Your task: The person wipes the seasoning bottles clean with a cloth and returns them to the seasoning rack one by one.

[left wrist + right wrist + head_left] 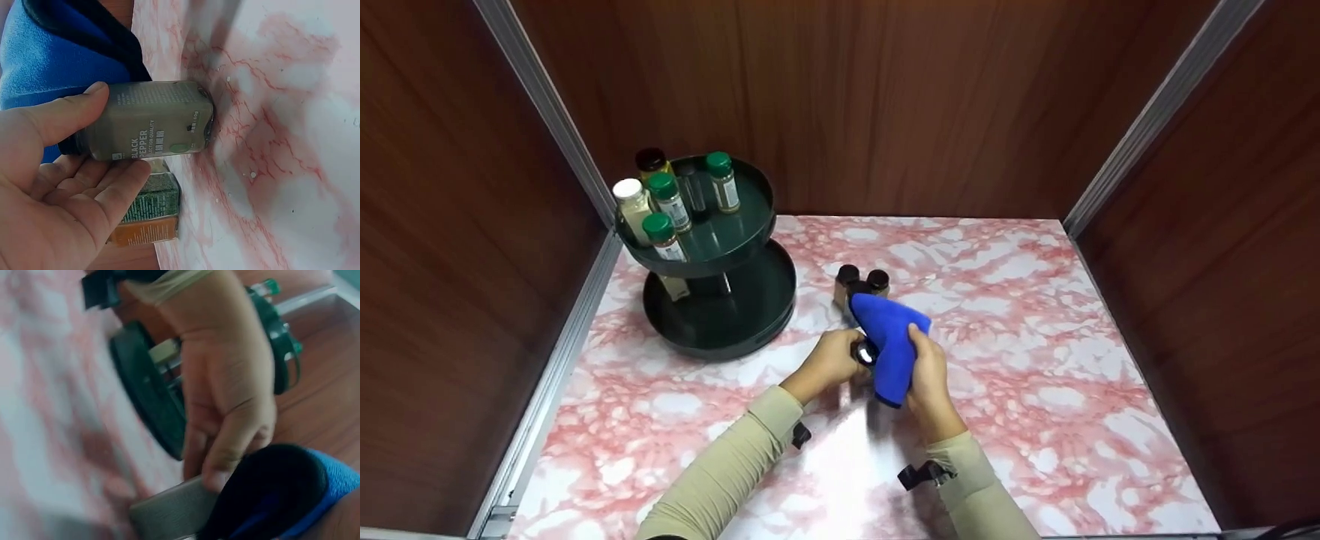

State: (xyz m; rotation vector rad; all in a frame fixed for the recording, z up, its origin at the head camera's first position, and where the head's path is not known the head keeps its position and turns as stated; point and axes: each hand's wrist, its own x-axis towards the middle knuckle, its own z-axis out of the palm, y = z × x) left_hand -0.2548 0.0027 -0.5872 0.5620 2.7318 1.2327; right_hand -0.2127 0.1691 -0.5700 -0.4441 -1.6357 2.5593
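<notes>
My left hand [832, 358] grips a black pepper jar [163, 119] near its dark cap, thumb on one side and fingers on the other. The jar's base stays close over the marbled tabletop. A blue cloth [894, 337] with dark edging hangs from my right hand [928, 371], which pinches it with the thumb on top. In the left wrist view the cloth lies right against the jar's cap end. The right wrist view has the jar's grey side at the bottom, next to a dark fold of the cloth.
Behind the cloth stand several black-capped spice jars [877, 282], partly covered. To the left is a two-tier dark green turntable rack [720, 337]. Green-capped bottles [664, 191] and a white-capped bottle [631, 202] stand on its upper tier. Wooden panels [885, 105] enclose the table.
</notes>
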